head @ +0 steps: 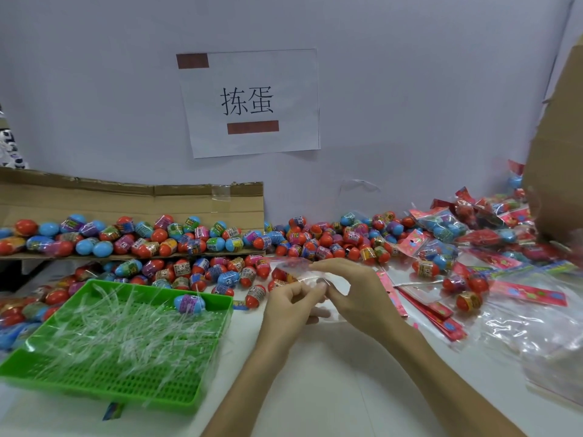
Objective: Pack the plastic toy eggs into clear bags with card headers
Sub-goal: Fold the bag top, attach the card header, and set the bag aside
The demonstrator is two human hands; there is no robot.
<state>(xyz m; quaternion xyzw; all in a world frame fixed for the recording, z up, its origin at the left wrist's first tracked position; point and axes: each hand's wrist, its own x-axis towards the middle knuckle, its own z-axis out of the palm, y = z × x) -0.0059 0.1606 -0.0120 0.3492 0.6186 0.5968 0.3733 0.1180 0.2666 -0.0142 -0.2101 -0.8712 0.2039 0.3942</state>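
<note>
My left hand [291, 305] and my right hand [353, 293] meet above the white table, both pinching one clear bag [299, 269] between fingertips. The bag looks empty, and its film is hard to make out. Behind the hands lies a wide heap of red, blue and purple toy eggs [315, 241]. Filled bags with red card headers [441, 225] pile up at the right. Flat empty bags with red headers [432, 313] lie just right of my right hand.
A green perforated tray [56, 367] full of clear plastic strips sits at the left, one blue egg [189, 303] on it. A flattened cardboard box [132, 200] holds more eggs at the back left. Loose clear film [536, 335] covers the right. A paper sign [250, 102] hangs on the wall.
</note>
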